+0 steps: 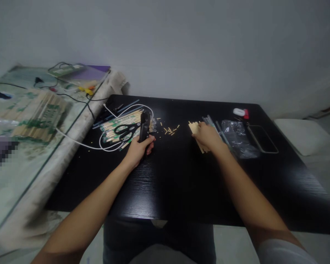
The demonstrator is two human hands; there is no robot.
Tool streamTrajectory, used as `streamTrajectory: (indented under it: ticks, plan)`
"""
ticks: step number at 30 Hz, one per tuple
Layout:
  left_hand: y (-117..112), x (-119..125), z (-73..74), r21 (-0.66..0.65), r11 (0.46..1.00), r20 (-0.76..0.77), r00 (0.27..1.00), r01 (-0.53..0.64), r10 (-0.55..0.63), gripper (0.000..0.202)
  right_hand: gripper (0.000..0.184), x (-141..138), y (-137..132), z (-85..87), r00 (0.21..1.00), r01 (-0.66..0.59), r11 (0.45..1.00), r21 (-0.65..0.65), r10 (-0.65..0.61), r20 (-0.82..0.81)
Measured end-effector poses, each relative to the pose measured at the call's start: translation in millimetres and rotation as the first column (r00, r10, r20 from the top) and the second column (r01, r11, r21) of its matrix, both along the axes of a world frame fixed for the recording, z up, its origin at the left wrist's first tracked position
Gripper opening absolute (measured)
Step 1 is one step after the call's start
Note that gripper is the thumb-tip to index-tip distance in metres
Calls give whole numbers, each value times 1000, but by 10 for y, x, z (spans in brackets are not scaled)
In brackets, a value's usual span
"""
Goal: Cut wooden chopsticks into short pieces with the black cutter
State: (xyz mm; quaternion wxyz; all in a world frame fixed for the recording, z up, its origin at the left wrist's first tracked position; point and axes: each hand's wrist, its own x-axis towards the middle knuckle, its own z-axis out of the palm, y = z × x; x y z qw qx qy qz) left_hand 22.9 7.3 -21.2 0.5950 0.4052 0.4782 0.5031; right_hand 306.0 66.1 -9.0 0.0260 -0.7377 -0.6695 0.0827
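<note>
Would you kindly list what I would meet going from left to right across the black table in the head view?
Scissors, black tool in the left hand, small pale pieces, pale sticks under the right hand, clear plastic wrapping, phone.

The left hand [139, 149] grips a black tool [144, 126] beside scissors [132, 127] on wrapped sticks [109, 128]; the right hand [208, 135] touches bare sticks [193, 127]. Short bits [169, 130] lie between the hands on the table [172, 176].
</note>
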Motion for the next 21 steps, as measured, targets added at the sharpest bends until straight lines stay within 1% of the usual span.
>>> streamTrajectory:
  ticks: [3,8,16,21]
  plan:
    - [-1,-1,1,-2,1000,2,1000,6,-6,22,51,14,10,-23,1000,-14,1000,25,15,-10]
    - [-6,8,19,1,1000,5,1000,3,-3,22,42,17,23,-29,1000,21,1000,12,-21,-13]
    - [-3,4,-3,-5,1000,2,1000,0,0,23,43,-58,-33,40,997,34,996,-85,-28,66]
    - [-1,6,-3,-11,1000,3,1000,-2,2,24,39,-125,-88,70,993,-2,993,-116,16,116]
